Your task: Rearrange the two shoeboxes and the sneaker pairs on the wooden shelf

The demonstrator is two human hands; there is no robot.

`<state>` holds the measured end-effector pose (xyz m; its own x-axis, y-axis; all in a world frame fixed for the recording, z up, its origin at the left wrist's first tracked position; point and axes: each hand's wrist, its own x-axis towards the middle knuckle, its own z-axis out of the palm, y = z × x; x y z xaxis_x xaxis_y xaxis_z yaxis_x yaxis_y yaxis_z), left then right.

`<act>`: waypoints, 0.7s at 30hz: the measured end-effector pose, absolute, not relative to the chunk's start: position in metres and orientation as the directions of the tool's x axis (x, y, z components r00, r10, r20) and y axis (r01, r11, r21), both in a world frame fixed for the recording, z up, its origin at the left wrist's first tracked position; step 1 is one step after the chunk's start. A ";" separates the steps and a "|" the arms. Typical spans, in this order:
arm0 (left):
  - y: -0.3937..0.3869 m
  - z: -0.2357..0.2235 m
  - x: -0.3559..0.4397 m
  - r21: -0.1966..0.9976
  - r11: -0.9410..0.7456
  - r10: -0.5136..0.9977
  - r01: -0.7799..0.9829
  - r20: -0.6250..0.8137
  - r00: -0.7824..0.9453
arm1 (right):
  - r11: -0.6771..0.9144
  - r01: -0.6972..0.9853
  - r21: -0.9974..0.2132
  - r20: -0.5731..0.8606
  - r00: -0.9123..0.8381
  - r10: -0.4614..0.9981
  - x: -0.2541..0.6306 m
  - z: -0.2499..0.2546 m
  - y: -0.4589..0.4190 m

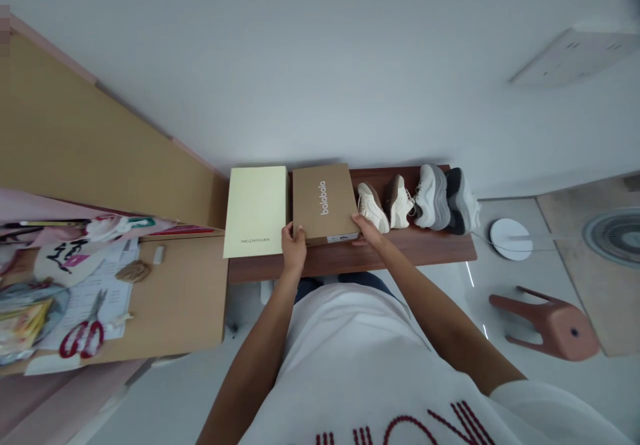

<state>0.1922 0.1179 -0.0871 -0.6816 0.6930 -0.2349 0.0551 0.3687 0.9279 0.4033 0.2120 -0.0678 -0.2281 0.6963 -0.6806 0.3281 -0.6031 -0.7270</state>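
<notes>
A brown shoebox [313,202] marked "balabala" rests on a dark reddish-brown wooden shelf [350,254]. My left hand [294,246] grips its front left corner, thumb and fingers closed against the cardboard. At the front right corner, my right hand [369,230] has its fingers on the box's side, partly hidden underneath. Close by on the left lies a pale yellow box [256,208] lettered "MEIZHIYUAN". To the right stand a cream pair of sneakers [373,208] and a grey-and-white pair of sneakers [433,198], side by side.
A cardboard-coloured table [175,292] at the left bears red-handled scissors [83,338], papers and bags. A pinkish-brown stool [560,328], a round white base [511,238] and a fan [617,237] are on the right. A white wall [320,65] rises behind the shelf.
</notes>
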 end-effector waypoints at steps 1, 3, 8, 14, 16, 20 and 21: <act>0.118 -0.088 0.193 0.924 0.376 0.700 0.073 -0.232 -0.675 | -0.630 0.312 -0.711 -0.699 -0.225 0.678 0.402 -0.070 0.211; 0.117 -0.090 0.193 0.913 0.394 0.710 0.108 -0.228 -0.667 | -0.653 0.294 -0.698 -0.714 -0.227 0.662 0.399 -0.075 0.208; 0.117 -0.094 0.191 0.882 0.439 0.715 0.172 -0.227 -0.661 | -0.643 0.297 -0.706 -0.706 -0.226 0.671 0.392 -0.085 0.201; 0.115 -0.111 0.192 0.838 0.493 0.717 0.235 -0.239 -0.655 | -0.602 0.375 -0.705 -0.698 -0.215 0.683 0.388 -0.103 0.199; 0.114 -0.113 0.193 0.824 0.506 0.721 0.253 -0.244 -0.648 | -0.542 0.417 -0.730 -0.660 -0.219 0.719 0.387 -0.107 0.197; 0.108 -0.102 0.201 0.793 0.483 0.759 0.370 -0.169 -0.629 | -0.317 0.495 -0.809 -0.459 -0.196 0.867 0.402 -0.104 0.193; 0.106 -0.096 0.207 0.789 0.446 0.778 0.422 -0.109 -0.619 | -0.269 0.501 -0.823 -0.398 -0.171 0.901 0.413 -0.101 0.193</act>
